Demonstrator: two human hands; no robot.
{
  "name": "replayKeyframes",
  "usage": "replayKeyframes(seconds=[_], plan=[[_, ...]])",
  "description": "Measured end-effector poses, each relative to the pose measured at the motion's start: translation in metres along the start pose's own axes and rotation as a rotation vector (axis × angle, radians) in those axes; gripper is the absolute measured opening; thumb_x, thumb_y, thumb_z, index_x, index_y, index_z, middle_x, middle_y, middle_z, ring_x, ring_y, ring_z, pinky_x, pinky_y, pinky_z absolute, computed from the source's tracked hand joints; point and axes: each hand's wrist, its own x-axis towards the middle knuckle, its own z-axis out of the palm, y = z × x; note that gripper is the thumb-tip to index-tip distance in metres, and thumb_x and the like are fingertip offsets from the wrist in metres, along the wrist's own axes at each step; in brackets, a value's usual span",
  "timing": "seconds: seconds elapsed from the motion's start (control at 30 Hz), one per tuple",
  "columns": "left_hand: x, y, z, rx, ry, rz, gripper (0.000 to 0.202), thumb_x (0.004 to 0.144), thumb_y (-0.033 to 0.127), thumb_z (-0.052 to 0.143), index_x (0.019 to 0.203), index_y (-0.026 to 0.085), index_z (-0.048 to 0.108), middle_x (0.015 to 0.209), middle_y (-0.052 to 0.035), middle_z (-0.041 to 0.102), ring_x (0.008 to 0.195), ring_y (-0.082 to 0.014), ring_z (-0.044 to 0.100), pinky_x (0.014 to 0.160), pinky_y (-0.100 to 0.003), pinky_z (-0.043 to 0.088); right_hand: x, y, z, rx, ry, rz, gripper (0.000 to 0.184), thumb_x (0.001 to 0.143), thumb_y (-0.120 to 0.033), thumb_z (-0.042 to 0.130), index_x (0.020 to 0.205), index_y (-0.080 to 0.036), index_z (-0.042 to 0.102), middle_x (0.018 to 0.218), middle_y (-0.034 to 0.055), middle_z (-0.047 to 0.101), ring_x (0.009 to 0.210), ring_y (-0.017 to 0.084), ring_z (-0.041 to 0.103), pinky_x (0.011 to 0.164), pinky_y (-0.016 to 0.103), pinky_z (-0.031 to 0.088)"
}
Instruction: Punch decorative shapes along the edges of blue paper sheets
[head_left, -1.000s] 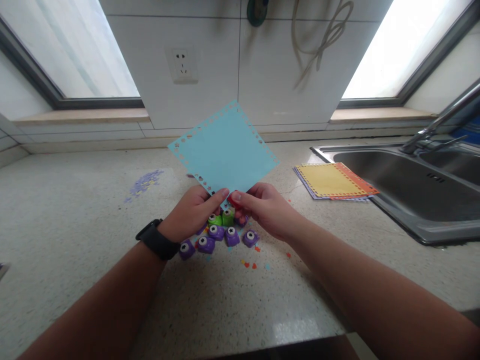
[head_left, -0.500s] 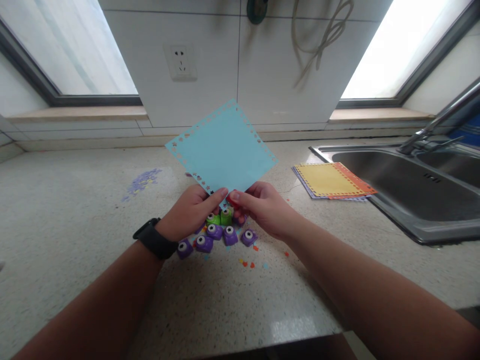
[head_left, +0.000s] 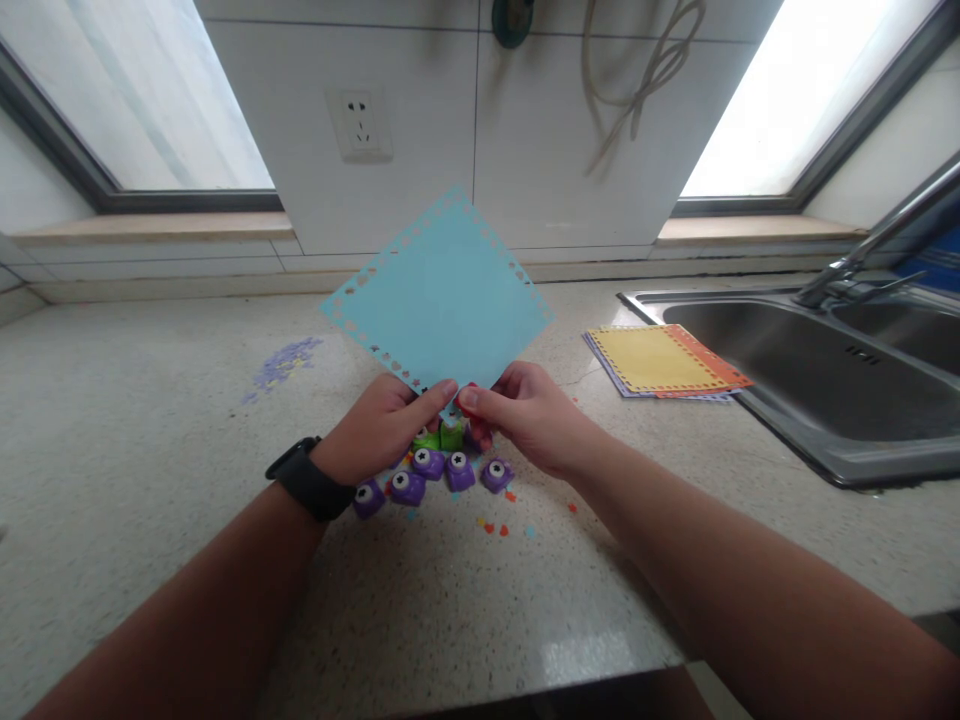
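Observation:
A light-blue sheet of paper [head_left: 446, 295] with small shapes punched along its edges is held up cornerwise above the counter. My left hand [head_left: 401, 415] pinches it near the bottom corner, thumb on top. In my right hand [head_left: 529, 420] is a red craft punch [head_left: 466, 398], mostly covered by the fingers, at the paper's lower corner. Below the hands lie several purple craft punches [head_left: 460, 470] with dark shapes on round white tops. Green craft punches [head_left: 450, 435] sit just behind them, partly hidden by the hands and paper.
Sheets with punched borders, a yellow sheet [head_left: 645, 358] on top, lie beside the steel sink [head_left: 795, 400] at right. Purple and yellow paper bits [head_left: 283, 366] are heaped at left. Red paper bits [head_left: 503, 530] lie near the punches. A tiled wall [head_left: 420, 120] stands behind the counter.
The blue paper has tilted slightly, its top corner a little higher and its left corner lower. Both hands stay nearly in place, still holding the paper and the red punch.

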Motion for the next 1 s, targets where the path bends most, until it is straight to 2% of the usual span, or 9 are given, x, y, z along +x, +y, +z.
replayKeyframes(seconds=[0.17,0.37,0.47,0.7,0.87,0.93,1.0], plan=[[-0.001,0.000,0.000,-0.026,-0.029,-0.021,0.040,0.094,0.047,0.052,0.068,0.018,0.058,0.058,0.0024,0.052,0.054,-0.0123,0.046,0.052,-0.026,0.037,0.000,0.000,0.000,-0.019,0.017,-0.001,0.036,0.076,-0.048,0.077,0.071,-0.014,0.063,0.058,-0.0005,0.057,0.050,0.010,0.052,0.048,0.025,0.045],[-0.002,-0.001,-0.002,-0.034,-0.017,-0.027,0.042,0.094,0.049,0.052,0.067,0.018,0.058,0.058,0.0026,0.052,0.053,-0.0114,0.046,0.050,-0.025,0.036,0.002,0.003,-0.004,0.054,-0.036,0.002,0.030,0.076,-0.040,0.079,0.079,-0.014,0.065,0.067,0.0015,0.062,0.053,0.011,0.054,0.050,0.026,0.047],[-0.001,-0.003,-0.002,-0.060,0.001,-0.037,0.041,0.094,0.049,0.053,0.066,0.018,0.057,0.057,0.0030,0.052,0.052,-0.0112,0.047,0.049,-0.025,0.036,0.002,0.003,-0.008,0.117,0.018,0.022,0.028,0.078,-0.038,0.079,0.082,-0.015,0.063,0.067,0.0001,0.061,0.054,0.011,0.056,0.050,0.026,0.047],[0.000,-0.005,-0.004,-0.088,0.013,-0.073,0.046,0.094,0.051,0.053,0.062,0.018,0.054,0.054,0.0039,0.051,0.049,-0.0095,0.044,0.049,-0.024,0.034,0.003,-0.004,-0.017,0.175,0.116,-0.058,0.027,0.083,-0.034,0.072,0.071,-0.018,0.055,0.066,-0.0025,0.056,0.054,0.012,0.059,0.049,0.026,0.043],[0.001,-0.003,-0.006,-0.056,0.073,-0.161,0.055,0.092,0.055,0.053,0.052,0.018,0.054,0.048,0.0012,0.054,0.047,-0.0107,0.050,0.048,-0.023,0.037,0.006,-0.001,-0.024,-0.078,0.231,-0.104,0.027,0.086,-0.041,0.064,0.075,-0.017,0.060,0.068,-0.0007,0.057,0.056,0.012,0.053,0.054,0.029,0.043],[0.003,-0.003,-0.007,-0.039,0.101,-0.184,0.058,0.092,0.055,0.052,0.048,0.017,0.054,0.044,-0.0003,0.054,0.046,-0.0116,0.053,0.049,-0.023,0.040,0.005,-0.001,-0.026,-0.275,0.267,-0.109,0.029,0.087,-0.044,0.061,0.077,-0.017,0.061,0.069,0.0006,0.059,0.059,0.013,0.052,0.057,0.030,0.042],[0.005,-0.005,-0.008,-0.069,0.112,-0.203,0.056,0.092,0.055,0.053,0.053,0.016,0.060,0.048,-0.0020,0.059,0.045,-0.0114,0.054,0.048,-0.023,0.042,0.004,-0.004,-0.029,-0.528,0.261,-0.102,0.029,0.088,-0.045,0.060,0.078,-0.017,0.062,0.068,0.0010,0.059,0.061,0.014,0.050,0.058,0.030,0.040]])
